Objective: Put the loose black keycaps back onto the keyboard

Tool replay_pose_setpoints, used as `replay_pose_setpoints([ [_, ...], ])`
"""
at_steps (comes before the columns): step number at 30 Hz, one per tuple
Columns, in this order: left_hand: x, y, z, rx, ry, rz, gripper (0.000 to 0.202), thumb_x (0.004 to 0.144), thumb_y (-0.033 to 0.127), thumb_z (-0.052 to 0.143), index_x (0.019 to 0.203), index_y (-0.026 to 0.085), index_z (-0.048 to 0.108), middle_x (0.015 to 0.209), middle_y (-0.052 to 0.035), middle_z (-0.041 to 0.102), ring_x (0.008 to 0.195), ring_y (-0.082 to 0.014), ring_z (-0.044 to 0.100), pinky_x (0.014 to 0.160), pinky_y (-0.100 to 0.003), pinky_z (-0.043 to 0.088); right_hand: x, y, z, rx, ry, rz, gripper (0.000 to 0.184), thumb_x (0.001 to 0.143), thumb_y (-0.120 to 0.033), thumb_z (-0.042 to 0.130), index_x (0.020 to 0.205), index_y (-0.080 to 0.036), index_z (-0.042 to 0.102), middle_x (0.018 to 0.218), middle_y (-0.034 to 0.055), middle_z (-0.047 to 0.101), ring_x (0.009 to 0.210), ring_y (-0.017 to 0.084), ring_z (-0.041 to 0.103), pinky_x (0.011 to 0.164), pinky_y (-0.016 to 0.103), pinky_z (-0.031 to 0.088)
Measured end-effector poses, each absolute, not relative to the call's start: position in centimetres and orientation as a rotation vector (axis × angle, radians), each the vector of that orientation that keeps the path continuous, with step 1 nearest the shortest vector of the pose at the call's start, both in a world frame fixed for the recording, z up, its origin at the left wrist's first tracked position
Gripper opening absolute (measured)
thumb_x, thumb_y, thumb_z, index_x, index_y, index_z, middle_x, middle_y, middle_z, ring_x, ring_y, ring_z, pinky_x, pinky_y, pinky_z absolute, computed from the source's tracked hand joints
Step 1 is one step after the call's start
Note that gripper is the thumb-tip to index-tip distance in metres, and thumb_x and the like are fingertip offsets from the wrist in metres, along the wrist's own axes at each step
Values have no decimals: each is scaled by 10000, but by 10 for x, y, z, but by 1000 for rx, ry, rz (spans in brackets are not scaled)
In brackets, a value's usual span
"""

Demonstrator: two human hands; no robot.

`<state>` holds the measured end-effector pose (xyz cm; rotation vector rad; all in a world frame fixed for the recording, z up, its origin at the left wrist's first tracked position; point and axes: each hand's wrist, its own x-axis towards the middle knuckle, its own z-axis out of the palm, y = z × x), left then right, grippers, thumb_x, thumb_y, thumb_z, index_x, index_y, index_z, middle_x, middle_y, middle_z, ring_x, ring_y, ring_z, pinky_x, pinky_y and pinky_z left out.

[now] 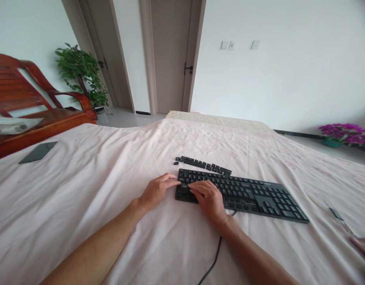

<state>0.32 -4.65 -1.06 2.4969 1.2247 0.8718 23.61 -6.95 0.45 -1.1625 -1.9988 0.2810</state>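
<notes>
A black computer keyboard (259,194) lies on the pink cloth, with bare sockets along its lower left rows where keycaps are off. At its left end a wide black keycap (184,187) sits between my two hands. My left hand (160,190) reaches in from the left, its fingertips pinched at the keycap's left end. My right hand (209,200) arches over the keyboard, thumb and forefinger together at the keycap's right end. Whether the keycap is seated or lifted I cannot tell. Loose keycaps (195,162) stand in a row behind the keyboard.
A black cable (214,255) runs from the keyboard toward me. A dark flat tablet or phone (38,152) lies at the cloth's left edge. On the right lies a thin cord with a small dark piece (336,213). A wooden bench (60,118) stands at left.
</notes>
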Motion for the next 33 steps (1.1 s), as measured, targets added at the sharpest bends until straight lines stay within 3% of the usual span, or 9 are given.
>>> replay_pose_setpoints([
  [12, 2, -44, -17, 2470, 1206, 903, 502, 860, 36, 393, 1169, 348, 636, 1206, 20, 599, 1051, -125, 600, 947, -270, 485, 227, -73, 11, -1135, -2261, -21, 185, 904, -217, 554, 955, -282, 719, 945, -1, 715, 836, 167, 564, 741, 313, 386],
  [33, 5, -48, -12, 2571, 1201, 888, 425, 911, 94, 380, 1183, 309, 625, 1230, -13, 584, 1033, -126, 607, 935, -286, 493, 216, -75, 15, -1058, -2499, -354, 117, 901, -172, 540, 874, -193, 652, 804, 45, 621, 788, 185, 494, 699, 330, 358],
])
